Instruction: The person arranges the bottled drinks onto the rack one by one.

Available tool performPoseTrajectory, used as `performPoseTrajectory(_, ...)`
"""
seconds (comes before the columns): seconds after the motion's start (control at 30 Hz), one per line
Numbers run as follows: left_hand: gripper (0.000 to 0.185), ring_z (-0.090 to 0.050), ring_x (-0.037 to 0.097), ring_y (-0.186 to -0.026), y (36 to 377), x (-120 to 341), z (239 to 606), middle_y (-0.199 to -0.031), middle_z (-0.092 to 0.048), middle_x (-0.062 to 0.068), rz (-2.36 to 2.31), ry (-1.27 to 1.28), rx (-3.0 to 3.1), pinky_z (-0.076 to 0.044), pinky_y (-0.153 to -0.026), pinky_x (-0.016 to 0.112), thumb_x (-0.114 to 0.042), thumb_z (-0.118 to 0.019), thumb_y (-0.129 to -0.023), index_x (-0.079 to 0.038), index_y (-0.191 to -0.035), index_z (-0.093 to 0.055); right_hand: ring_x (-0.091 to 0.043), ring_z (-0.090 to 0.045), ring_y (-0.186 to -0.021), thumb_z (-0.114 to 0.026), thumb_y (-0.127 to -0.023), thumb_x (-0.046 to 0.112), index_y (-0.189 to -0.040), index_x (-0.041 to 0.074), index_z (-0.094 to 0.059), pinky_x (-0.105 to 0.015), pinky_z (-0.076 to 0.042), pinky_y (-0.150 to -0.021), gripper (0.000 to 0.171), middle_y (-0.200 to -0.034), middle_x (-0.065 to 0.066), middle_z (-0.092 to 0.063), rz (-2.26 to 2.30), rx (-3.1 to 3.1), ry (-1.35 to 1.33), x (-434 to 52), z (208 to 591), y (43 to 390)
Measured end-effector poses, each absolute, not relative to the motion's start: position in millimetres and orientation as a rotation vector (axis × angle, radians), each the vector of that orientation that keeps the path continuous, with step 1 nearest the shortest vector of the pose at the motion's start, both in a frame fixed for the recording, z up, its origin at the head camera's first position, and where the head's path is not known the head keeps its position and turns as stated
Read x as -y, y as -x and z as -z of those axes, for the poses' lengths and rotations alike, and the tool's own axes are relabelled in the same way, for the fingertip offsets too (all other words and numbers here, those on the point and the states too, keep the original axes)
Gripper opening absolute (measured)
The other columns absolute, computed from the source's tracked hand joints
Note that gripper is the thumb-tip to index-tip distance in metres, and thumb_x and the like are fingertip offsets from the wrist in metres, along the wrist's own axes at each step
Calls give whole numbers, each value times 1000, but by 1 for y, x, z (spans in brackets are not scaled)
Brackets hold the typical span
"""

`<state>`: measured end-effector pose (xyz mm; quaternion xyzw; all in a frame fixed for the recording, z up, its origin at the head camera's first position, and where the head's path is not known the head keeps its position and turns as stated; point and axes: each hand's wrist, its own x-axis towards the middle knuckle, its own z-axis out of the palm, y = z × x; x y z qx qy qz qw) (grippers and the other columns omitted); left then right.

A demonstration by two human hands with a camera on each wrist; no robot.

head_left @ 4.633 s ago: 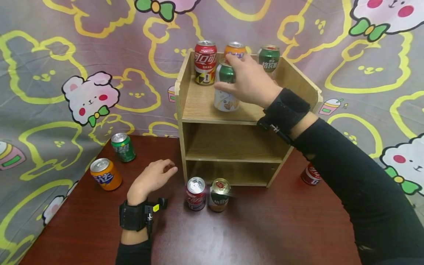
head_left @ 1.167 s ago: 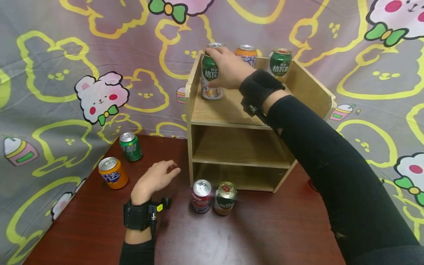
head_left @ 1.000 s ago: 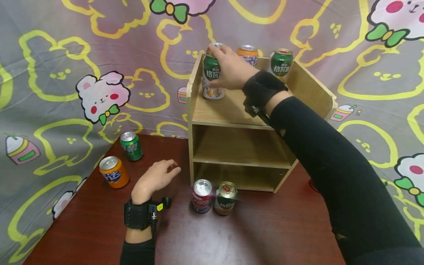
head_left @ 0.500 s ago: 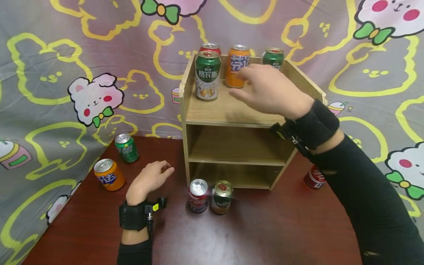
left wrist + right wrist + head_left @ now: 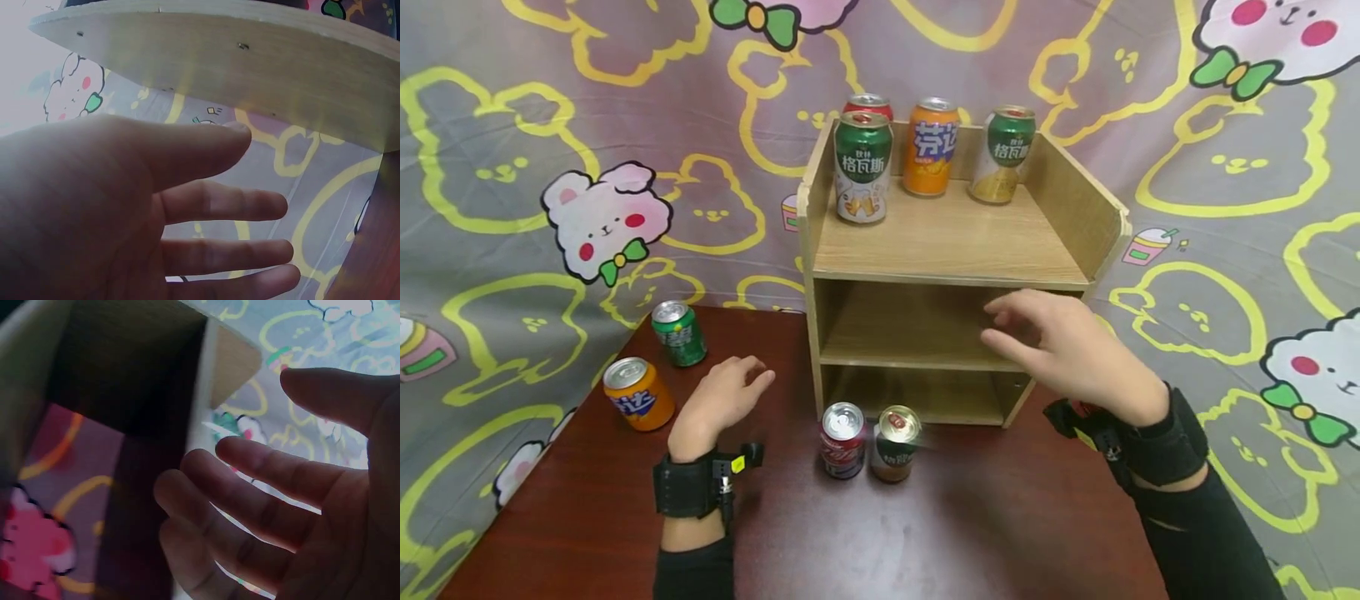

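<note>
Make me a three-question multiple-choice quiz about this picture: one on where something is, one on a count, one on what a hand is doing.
1. Where is the orange can on the shelf unit?
A. top shelf
B. middle shelf
C. bottom shelf

2. How many cans stand on the top shelf?
A. two
B. four
C. six

3. What does the right hand hold?
A. a can
B. a cup
C. nothing

Answers:
1 A, it stands between the green cans up top.
2 B, two green, one orange, one red behind.
3 C, its fingers are spread and empty.
</note>
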<state>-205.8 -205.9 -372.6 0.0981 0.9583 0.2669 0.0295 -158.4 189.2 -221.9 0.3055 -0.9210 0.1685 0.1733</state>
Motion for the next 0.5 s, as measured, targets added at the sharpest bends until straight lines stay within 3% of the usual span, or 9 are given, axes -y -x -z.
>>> performPoseTrajectory(0.23, 47, -51, 42, -108, 207, 211, 375, -123, -52, 28, -865, -259, -2964, -41, -91, 58, -35, -49, -98, 3, -127, -52, -6, -60, -80, -66, -90, 25, -108, 10, -66, -32, -50, -67, 23, -93, 6, -65, -687, 2777, -765, -212, 268, 153)
performPoseTrajectory(0.5, 48, -42, 46, -117, 210, 218, 378, -133, -37, 30, -950, -206, -3049, -34, -96, 60, -30, -51, -98, 2, -133, -47, -14, -62, -87, -61, -94, 26, -115, 10, -63, -32, -51, -71, 27, -99, 3, -66, -923, 2878, -636, -230, 313, 150)
